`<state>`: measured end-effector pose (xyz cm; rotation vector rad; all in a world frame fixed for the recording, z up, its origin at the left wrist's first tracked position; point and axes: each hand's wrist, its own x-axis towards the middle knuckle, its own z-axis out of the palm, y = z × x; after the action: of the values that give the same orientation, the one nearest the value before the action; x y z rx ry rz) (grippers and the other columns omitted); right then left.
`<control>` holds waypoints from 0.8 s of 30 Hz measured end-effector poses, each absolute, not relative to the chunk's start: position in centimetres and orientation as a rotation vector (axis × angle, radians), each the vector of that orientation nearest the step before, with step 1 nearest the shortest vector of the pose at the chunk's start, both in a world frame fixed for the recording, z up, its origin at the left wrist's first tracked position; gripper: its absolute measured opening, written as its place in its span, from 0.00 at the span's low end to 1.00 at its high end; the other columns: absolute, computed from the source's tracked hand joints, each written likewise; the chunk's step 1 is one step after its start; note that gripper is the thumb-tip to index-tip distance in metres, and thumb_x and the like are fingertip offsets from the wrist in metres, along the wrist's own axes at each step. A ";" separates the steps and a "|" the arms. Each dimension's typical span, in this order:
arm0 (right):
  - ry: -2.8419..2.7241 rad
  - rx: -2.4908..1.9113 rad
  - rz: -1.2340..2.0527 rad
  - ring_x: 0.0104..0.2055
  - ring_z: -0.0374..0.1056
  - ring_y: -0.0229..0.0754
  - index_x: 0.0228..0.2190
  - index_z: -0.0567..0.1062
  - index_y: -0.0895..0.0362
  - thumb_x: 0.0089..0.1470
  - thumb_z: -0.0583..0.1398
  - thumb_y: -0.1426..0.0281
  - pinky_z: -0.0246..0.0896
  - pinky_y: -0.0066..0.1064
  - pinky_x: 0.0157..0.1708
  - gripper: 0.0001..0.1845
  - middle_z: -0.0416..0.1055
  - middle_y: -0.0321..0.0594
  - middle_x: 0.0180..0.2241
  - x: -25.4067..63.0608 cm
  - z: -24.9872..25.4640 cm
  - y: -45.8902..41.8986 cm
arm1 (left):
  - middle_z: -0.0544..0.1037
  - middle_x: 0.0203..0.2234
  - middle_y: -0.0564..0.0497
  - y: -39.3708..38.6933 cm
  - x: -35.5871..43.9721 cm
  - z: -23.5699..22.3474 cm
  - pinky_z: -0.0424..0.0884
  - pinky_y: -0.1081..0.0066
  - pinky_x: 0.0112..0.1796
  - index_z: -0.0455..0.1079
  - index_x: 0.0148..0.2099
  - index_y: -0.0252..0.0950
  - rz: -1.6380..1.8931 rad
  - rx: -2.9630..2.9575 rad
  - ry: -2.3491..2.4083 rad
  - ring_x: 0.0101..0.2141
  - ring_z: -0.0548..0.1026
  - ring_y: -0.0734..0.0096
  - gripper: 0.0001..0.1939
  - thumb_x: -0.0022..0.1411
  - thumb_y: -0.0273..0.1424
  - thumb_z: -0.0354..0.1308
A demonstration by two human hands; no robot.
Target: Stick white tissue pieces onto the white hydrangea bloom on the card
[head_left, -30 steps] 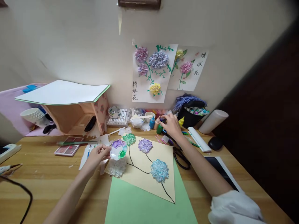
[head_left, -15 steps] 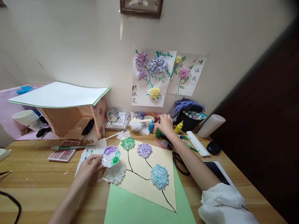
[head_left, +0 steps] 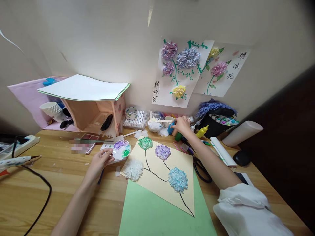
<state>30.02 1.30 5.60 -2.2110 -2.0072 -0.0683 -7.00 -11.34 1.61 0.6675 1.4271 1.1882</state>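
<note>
My left hand point(head_left: 104, 157) pinches the rim of a white flower-shaped paint palette point(head_left: 121, 150) with purple and green paint in its wells. Across the table, my right hand point(head_left: 182, 126) has its fingertips closed at the top of a small blue paint bottle point(head_left: 170, 129), covering its nozzle. A green bottle point(head_left: 178, 136) stands just under that hand, and a yellow bottle point(head_left: 202, 131) is to its right. Between my arms lies a cream sheet point(head_left: 157, 186) with drawn black stems and crumpled-paper flower heads: green point(head_left: 145, 143), purple point(head_left: 162, 151), blue point(head_left: 178, 179) and white point(head_left: 133, 169).
A green sheet point(head_left: 162, 209) lies beneath the cream one. At the back are a box shelf point(head_left: 88, 114), a pen rack point(head_left: 137, 120), a bowl of paper scraps point(head_left: 155, 125) and a black bag point(head_left: 214, 123). Black scissors point(head_left: 203, 173) and a mouse point(head_left: 241, 158) lie rightward. Flower pictures point(head_left: 182, 72) hang behind.
The view has turned left and down, so things sit further right in it. My right fingertips have come onto the blue bottle's top. My left hand still holds the palette, now beside the white flower.
</note>
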 end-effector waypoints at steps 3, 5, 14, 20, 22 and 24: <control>-2.020 -2.228 -0.061 0.46 0.62 0.53 0.34 0.80 0.54 0.46 0.64 0.61 0.51 0.40 0.45 0.13 0.77 0.45 0.36 30.5 5.7 1.3 | 0.74 0.23 0.55 -11.3 -7.0 1.4 0.74 0.83 0.28 0.69 0.35 0.31 1.214 0.627 1.394 0.23 0.73 0.81 0.11 0.47 0.25 0.67; -2.020 -2.246 -0.059 0.46 0.63 0.53 0.35 0.80 0.54 0.43 0.65 0.62 0.51 0.39 0.44 0.15 0.77 0.44 0.37 31.1 5.9 1.2 | 0.74 0.24 0.55 -11.3 -6.9 1.3 0.74 0.83 0.28 0.69 0.35 0.30 1.213 0.616 1.390 0.24 0.74 0.81 0.11 0.49 0.24 0.66; -2.029 -2.249 -0.108 0.43 0.66 0.50 0.28 0.81 0.56 0.44 0.63 0.68 0.50 0.36 0.43 0.08 0.78 0.47 0.33 32.4 5.5 0.9 | 0.76 0.25 0.54 -11.3 -6.6 1.5 0.75 0.82 0.28 0.69 0.38 0.31 1.190 0.602 1.381 0.22 0.75 0.80 0.09 0.53 0.20 0.62; -2.041 -2.169 -0.188 0.41 0.66 0.49 0.28 0.81 0.56 0.47 0.60 0.70 0.46 0.39 0.48 0.09 0.77 0.47 0.30 32.2 5.9 0.8 | 0.77 0.24 0.54 -11.3 -6.8 2.3 0.75 0.83 0.27 0.70 0.37 0.31 1.219 0.587 1.384 0.22 0.75 0.81 0.09 0.52 0.19 0.62; -2.023 -2.146 -0.228 0.44 0.65 0.51 0.30 0.81 0.57 0.49 0.58 0.71 0.46 0.41 0.48 0.10 0.77 0.49 0.33 32.0 6.6 0.2 | 0.77 0.25 0.54 -11.4 -7.5 2.5 0.74 0.84 0.26 0.71 0.38 0.31 1.251 0.601 1.397 0.22 0.75 0.81 0.09 0.53 0.19 0.61; -1.989 -2.113 -0.275 0.46 0.64 0.52 0.33 0.80 0.58 0.49 0.57 0.71 0.46 0.43 0.49 0.11 0.77 0.50 0.35 31.7 7.7 -0.9 | 0.78 0.27 0.53 -11.8 -8.5 2.6 0.74 0.84 0.27 0.72 0.41 0.32 1.282 0.619 1.419 0.23 0.76 0.81 0.11 0.54 0.19 0.60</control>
<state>31.69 -0.89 7.71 -2.1131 -1.9892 -0.2746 -8.48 -11.84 2.62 0.6186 1.4189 1.2821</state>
